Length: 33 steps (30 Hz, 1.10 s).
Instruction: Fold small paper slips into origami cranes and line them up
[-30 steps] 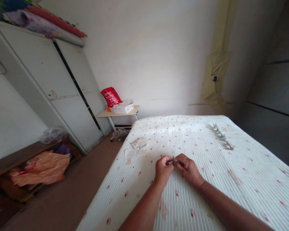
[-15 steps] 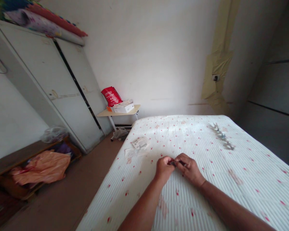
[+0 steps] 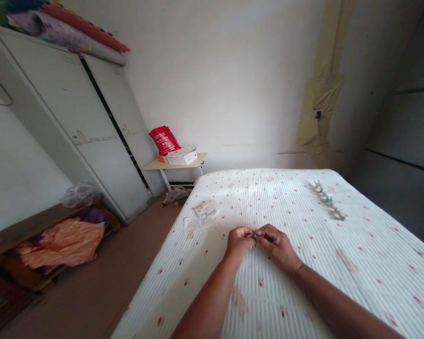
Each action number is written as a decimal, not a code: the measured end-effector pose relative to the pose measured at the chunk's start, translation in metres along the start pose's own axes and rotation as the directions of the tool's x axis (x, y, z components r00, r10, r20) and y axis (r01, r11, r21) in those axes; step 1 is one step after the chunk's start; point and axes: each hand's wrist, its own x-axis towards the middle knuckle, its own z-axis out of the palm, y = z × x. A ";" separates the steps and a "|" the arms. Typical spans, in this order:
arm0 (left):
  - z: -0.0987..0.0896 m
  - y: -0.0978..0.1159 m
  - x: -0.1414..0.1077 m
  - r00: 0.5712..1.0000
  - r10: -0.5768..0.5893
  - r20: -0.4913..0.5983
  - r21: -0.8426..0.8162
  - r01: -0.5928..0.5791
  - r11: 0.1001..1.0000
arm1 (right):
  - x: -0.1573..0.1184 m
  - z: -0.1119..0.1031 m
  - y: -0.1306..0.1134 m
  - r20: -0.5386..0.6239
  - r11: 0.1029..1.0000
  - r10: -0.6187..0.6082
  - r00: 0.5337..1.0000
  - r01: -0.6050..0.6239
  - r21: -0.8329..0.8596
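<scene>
Over the middle of a white ribbed mattress (image 3: pixel 268 292) with red spots, my two hands meet at the fingertips. My left hand (image 3: pixel 239 241) is closed in a pinch on a small dark grey piece (image 3: pixel 253 237), mostly covered by fingers; its kind cannot be made out. From the other side, my right hand (image 3: pixel 273 242) pinches at the same piece with thumb and forefinger. Beyond my left hand lie printed paper sheets or clear packets (image 3: pixel 207 210). Farther off to the right, several small grey pieces (image 3: pixel 325 200) lie in a slanting row on the mattress.
A small table (image 3: pixel 151 165) with a white box (image 3: pixel 182 157) and a red bag (image 3: pixel 164 140) stands by the wall. At left are a grey wardrobe (image 3: pixel 67 99) and a low wooden bench (image 3: pixel 7 235) bearing an orange plastic bag (image 3: pixel 65 245).
Both hands stay together with only small finger shifts. A little more of the grey piece shows between the fingertips, and my left hand has moved slightly left.
</scene>
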 end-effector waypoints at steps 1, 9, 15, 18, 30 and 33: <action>0.001 -0.001 0.000 1.000 0.003 0.006 0.005 -0.003 1.000 | 0.000 0.001 0.000 0.006 1.000 -0.005 1.000 0.005 -0.007; 0.005 -0.010 0.000 0.995 0.098 0.025 0.124 -0.101 0.987 | -0.001 0.006 0.001 -0.054 0.986 0.105 0.993 -0.111 -0.127; 0.007 -0.004 -0.004 0.994 0.098 0.042 0.078 -0.101 0.992 | -0.003 0.007 0.001 0.008 0.975 0.217 0.976 -0.217 0.041; 0.006 -0.002 -0.006 0.994 0.090 0.063 0.019 -0.091 0.996 | -0.002 0.007 0.002 0.018 0.964 0.229 0.973 -0.229 0.133; -0.002 -0.010 -0.004 0.988 0.072 0.134 -0.258 -0.035 0.966 | 0.003 0.003 -0.002 0.025 0.895 0.298 0.954 -0.288 0.341; -0.002 -0.014 -0.002 0.989 0.078 0.123 -0.235 -0.048 0.971 | 0.003 0.004 -0.003 0.029 0.897 0.294 0.955 -0.287 0.336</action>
